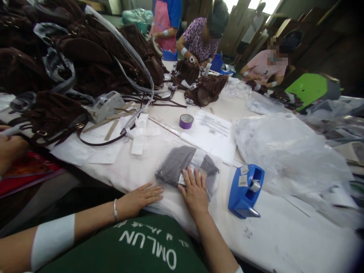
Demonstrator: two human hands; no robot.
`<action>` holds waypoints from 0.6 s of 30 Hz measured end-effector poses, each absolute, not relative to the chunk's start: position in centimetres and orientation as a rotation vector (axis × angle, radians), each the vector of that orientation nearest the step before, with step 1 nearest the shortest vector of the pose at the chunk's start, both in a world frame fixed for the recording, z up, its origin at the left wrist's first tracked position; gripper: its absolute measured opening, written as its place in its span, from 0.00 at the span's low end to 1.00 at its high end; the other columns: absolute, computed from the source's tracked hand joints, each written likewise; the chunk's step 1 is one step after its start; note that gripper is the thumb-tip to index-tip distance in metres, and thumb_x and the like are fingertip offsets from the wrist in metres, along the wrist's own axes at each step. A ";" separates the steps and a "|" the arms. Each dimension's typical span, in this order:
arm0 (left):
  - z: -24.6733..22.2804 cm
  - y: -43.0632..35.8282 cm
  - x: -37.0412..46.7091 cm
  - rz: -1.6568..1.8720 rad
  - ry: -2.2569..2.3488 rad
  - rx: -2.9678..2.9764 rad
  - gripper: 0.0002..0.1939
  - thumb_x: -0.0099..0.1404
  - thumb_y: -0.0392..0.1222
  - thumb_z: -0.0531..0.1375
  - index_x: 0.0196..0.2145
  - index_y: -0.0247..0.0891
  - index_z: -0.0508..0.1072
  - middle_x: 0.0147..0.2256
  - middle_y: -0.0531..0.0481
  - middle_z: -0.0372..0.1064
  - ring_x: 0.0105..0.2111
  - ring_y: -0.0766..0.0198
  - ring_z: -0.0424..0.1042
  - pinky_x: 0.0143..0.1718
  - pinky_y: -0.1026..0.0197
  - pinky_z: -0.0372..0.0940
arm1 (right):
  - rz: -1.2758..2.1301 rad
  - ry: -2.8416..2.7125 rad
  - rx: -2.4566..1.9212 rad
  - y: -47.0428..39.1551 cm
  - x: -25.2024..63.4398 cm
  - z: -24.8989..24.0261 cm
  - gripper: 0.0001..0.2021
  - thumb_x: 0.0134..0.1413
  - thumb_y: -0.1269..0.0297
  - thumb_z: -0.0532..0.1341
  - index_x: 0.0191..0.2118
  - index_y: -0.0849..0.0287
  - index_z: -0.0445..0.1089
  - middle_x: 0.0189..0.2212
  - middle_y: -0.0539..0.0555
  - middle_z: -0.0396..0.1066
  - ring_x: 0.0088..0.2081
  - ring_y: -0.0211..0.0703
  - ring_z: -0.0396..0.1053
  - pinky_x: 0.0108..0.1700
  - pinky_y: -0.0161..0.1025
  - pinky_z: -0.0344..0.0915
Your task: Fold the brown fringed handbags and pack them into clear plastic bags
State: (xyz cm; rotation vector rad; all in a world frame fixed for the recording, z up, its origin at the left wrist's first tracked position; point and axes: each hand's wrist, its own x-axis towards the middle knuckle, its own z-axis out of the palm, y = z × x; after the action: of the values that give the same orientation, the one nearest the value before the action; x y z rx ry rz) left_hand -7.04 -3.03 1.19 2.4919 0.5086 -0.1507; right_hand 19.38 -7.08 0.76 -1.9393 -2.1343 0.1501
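Note:
A dark grey cloth item in a clear plastic bag (176, 163) lies flat near the table's front edge, with a white band and a barcode label on it. My right hand (195, 189) rests on the bag's lower right part, fingers spread, partly covering the label. Just left of the bag, my left hand (142, 197) lies flat on the white cloth, fingers stretched and holding nothing. A blue tape dispenser (237, 189) stands to the right of the bag. Behind the bag are a printed paper sheet (216, 131) and a purple tape roll (186, 121).
Dark brown fringed bags (93, 57) are heaped at the back left, beside a grey tape dispenser (108, 106). Clear plastic bags (284, 140) spread over the right side. Several people work across the table. Another person's hand (11, 149) shows at the left edge.

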 end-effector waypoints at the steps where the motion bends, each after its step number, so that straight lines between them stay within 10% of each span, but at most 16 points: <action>1: 1.3 -3.1 -7.3 -0.151 0.507 2.463 0.41 0.51 0.23 0.50 0.63 0.44 0.54 0.64 0.47 0.46 0.64 0.57 0.47 0.64 0.43 0.40 | 0.135 -2.148 -1.951 -7.2 19.4 0.1 0.30 0.60 0.52 0.53 0.66 0.50 0.46 0.66 0.52 0.45 0.66 0.56 0.39 0.63 0.60 0.39; 6: 3.4 -2.5 -8.9 -0.106 0.609 2.121 0.33 0.53 0.26 0.50 0.57 0.44 0.65 0.57 0.51 0.63 0.59 0.58 0.59 0.63 0.50 0.48 | 0.088 -2.163 -1.947 -7.7 20.0 -0.1 0.31 0.60 0.49 0.52 0.66 0.48 0.44 0.66 0.51 0.44 0.66 0.55 0.39 0.63 0.59 0.40; 10: 4.2 -1.0 -8.0 0.209 1.260 1.828 0.23 0.63 0.49 0.52 0.54 0.38 0.66 0.43 0.46 0.72 0.40 0.59 0.73 0.43 0.60 0.67 | 0.045 -2.195 -1.955 -7.6 19.8 0.0 0.39 0.53 0.41 0.55 0.66 0.49 0.42 0.67 0.52 0.40 0.67 0.58 0.36 0.63 0.62 0.38; 18: 1.0 -1.2 -4.7 0.052 1.113 1.412 0.30 0.52 0.66 0.59 0.33 0.31 0.71 0.29 0.48 0.71 0.29 0.59 0.69 0.30 0.62 0.62 | -0.044 -2.211 -1.987 -7.7 19.8 -0.6 0.38 0.54 0.46 0.57 0.66 0.49 0.43 0.67 0.52 0.40 0.66 0.59 0.37 0.62 0.64 0.37</action>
State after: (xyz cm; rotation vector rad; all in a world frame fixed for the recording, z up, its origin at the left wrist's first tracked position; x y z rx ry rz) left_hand -4.72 -1.17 0.99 1.4121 1.1125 0.0524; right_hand 19.80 -7.67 -0.64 -1.9868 -2.2108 -0.0443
